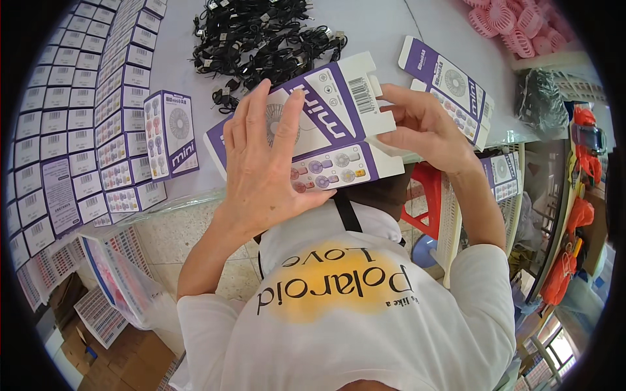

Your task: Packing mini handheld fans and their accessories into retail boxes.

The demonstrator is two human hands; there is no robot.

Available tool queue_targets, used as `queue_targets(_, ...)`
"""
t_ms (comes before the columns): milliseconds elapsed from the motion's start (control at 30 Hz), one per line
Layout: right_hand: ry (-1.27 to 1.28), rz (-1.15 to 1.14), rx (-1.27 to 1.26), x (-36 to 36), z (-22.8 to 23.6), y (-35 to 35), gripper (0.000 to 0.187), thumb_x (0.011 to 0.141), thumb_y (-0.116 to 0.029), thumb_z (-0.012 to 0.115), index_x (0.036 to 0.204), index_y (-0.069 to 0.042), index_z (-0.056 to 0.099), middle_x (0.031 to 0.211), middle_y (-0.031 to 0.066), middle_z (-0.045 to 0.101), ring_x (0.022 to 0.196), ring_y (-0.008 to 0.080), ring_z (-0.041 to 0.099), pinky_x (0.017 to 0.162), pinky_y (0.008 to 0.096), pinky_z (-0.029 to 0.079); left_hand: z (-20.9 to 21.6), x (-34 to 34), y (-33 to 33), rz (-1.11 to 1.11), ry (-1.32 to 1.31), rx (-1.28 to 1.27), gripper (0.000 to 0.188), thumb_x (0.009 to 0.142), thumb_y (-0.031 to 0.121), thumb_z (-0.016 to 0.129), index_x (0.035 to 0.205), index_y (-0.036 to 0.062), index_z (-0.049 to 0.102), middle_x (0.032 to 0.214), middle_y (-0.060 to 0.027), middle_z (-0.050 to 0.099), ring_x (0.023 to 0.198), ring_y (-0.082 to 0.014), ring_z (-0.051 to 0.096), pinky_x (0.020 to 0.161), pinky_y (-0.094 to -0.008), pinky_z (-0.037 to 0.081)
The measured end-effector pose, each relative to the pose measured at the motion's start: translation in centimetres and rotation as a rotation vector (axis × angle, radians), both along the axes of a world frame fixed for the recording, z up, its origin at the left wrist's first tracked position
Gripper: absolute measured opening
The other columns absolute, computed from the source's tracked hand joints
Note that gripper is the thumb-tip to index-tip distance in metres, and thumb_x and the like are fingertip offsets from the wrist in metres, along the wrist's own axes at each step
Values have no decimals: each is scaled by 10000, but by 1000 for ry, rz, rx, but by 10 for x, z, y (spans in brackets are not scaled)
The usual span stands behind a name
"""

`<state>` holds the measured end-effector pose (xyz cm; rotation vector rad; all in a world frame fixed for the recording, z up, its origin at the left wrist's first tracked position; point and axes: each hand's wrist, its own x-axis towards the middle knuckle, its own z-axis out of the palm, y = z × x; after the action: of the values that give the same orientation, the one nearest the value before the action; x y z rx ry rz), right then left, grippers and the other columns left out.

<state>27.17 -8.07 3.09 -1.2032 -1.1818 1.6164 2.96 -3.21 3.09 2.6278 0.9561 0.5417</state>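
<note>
A purple and white cardboard box [329, 127], printed with pictures of small fans, is held tilted just over the table's front edge. My left hand [257, 159] lies across its left part, fingers spread over the top face and thumb along the near edge. At the box's right end, white flaps stand out. There my right hand [427, 127] is curled, with its thumb and forefinger at the flaps. The inside of the box is hidden from view.
Black cables [261, 39] lie heaped behind the box. Packed boxes [72, 98] form rows at the left, with one upright box [171, 133] beside them. Flattened boxes [450, 85] lie at the right. Pink fans [505, 23] are piled far right; a red stool [424, 199] stands below the table.
</note>
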Motion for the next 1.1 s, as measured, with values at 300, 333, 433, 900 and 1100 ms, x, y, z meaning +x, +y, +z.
queue_targets(300, -147, 42, 119, -19, -8, 16, 421, 817, -118, 664, 1202, -1, 541, 1025, 44, 638, 929, 89, 581, 843, 245, 459, -7, -2, -10, 0, -125, -38, 1012, 482, 257, 843, 1351, 31, 375, 1249, -248, 386, 1130, -402, 394, 934, -484, 323)
queue_targets(333, -81, 22, 116, -20, -3, 18, 420, 834, -113, 635, 1225, -3, 529, 1053, 70, 634, 945, 99, 583, 853, 251, 461, -8, -3, -12, 8, -126, -36, 1012, 482, 257, 843, 1351, 31, 375, 1249, -248, 386, 1130, -402, 394, 934, -484, 323)
queue_targets(433, 9, 71, 144, -17, 4, 21, 441, 895, -171, 529, 1300, -8, 470, 1159, 148, 603, 985, 140, 594, 869, 268, 472, -3, -8, -12, -40, -269, -44, 644, 610, 14, 685, 1222, -49, 496, 1073, -169, 570, 947, -329, 555, 818, -385, 456)
queue_targets(900, -457, -211, 663, -57, 41, 14, 798, 646, -143, 777, 1318, 2, 373, 1242, 158, 499, 1100, 229, 516, 914, 317, 424, 10, 4, -8, -18, -625, -264, 876, 690, 81, 739, 1398, -29, 235, 1398, -233, 314, 1242, -438, 376, 997, -450, 362)
queue_targets(1100, -763, -60, 1114, -55, 53, 23, 712, 595, -70, 819, 1201, -16, 451, 1177, 167, 550, 1022, 232, 574, 866, 318, 466, 29, -11, 17, -150, -887, -83, 451, 801, 138, 694, 1195, 12, 512, 1238, -175, 524, 1175, -361, 475, 957, -400, 399)
